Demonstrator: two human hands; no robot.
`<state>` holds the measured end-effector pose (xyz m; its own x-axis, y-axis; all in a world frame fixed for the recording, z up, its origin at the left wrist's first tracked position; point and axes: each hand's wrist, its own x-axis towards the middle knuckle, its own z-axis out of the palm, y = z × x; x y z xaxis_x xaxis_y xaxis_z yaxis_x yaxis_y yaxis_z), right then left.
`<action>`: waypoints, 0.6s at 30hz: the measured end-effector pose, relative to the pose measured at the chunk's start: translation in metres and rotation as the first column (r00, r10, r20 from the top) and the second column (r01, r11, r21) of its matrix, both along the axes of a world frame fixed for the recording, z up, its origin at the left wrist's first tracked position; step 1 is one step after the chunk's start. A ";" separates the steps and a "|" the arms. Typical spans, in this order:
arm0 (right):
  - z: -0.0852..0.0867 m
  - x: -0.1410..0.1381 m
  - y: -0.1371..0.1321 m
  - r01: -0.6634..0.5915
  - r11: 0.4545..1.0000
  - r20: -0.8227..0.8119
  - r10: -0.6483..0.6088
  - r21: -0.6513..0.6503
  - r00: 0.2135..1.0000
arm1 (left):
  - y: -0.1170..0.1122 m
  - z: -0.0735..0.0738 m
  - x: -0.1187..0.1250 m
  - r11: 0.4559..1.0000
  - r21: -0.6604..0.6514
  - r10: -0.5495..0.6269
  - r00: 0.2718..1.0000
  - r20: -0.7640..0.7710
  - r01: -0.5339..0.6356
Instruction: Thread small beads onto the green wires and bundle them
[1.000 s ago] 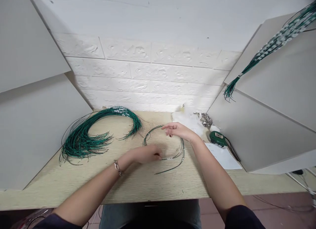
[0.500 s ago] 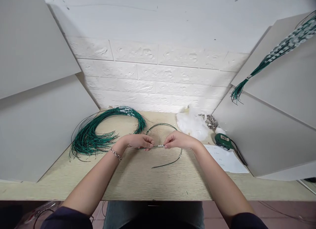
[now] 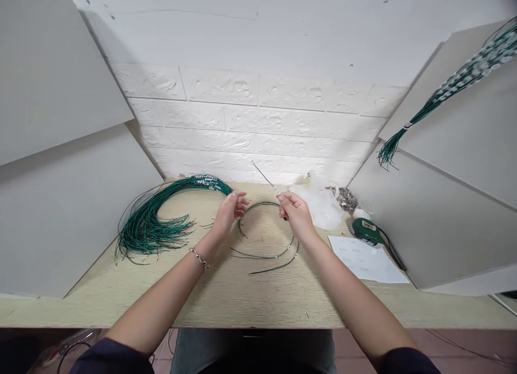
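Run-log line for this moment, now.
right hand: pinching thin green cord with white beads; left hand: partly open, nothing visible inside; pale wooden table: looped green cords

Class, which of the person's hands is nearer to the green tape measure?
Right. The right hand, pinching a thin strand, is to the left of the green tape measure; the left hand is farther left, near the large green bundle.
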<state>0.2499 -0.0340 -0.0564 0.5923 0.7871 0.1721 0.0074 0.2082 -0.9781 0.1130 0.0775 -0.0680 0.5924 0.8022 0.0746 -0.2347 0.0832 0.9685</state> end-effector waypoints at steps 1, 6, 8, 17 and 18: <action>-0.003 -0.007 0.002 -0.003 1.000 -0.036 0.004 0.017 0.999 | -0.004 0.000 0.000 0.998 0.042 -0.044 0.999 -0.028 0.045; -0.017 -0.036 0.006 -0.162 0.986 -0.035 0.164 0.047 0.986 | -0.021 0.005 0.001 0.978 0.166 -0.114 0.989 -0.097 0.129; -0.021 -0.041 0.007 -0.183 0.982 -0.022 0.185 0.049 0.983 | -0.023 0.006 0.001 0.976 0.190 -0.091 0.991 -0.101 0.109; -0.029 -0.043 0.007 -0.155 0.988 -0.032 0.154 -0.026 0.988 | -0.019 0.005 0.001 0.989 0.128 -0.062 0.993 -0.105 0.075; -0.029 -0.043 0.007 -0.157 0.987 -0.038 0.155 -0.035 0.987 | -0.019 0.006 0.001 0.988 0.130 -0.074 0.991 -0.107 0.088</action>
